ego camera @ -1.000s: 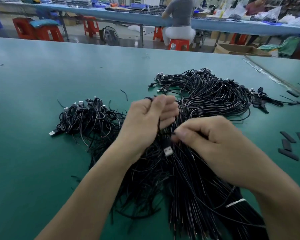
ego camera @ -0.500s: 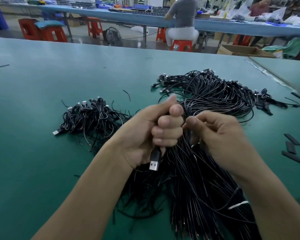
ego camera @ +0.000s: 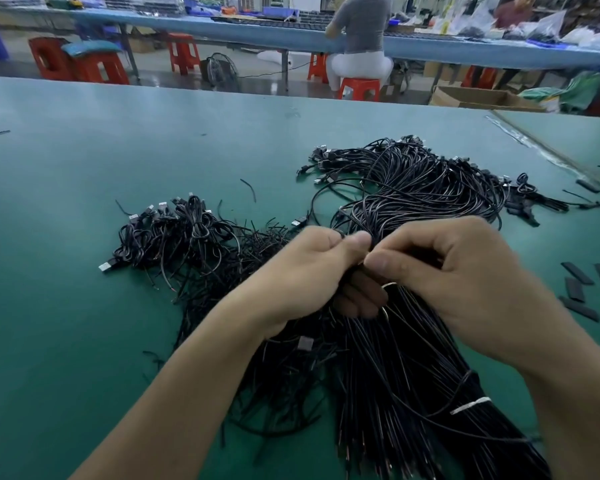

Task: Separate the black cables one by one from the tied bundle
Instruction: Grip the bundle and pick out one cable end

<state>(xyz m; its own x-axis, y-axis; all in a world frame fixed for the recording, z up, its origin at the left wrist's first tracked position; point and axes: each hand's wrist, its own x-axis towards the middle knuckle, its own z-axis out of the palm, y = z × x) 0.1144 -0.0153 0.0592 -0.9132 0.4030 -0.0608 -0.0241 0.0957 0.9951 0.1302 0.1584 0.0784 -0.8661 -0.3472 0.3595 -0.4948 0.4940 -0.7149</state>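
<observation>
Progress is judged early: a small pile of separated cables (ego camera: 181, 237) lies on the desk (ego camera: 66, 341) at left, while the far larger tied bundle (ego camera: 395, 393) lies beneath the left hand (ego camera: 312, 271) and right hand (ego camera: 458, 282), both curled and pinching its strands.

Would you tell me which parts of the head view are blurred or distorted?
Head view: left hand, right hand and bundle are fairly sharp; the table edge bows from wide-angle distortion; the far right background is smeared; light is soft, without glare.
</observation>
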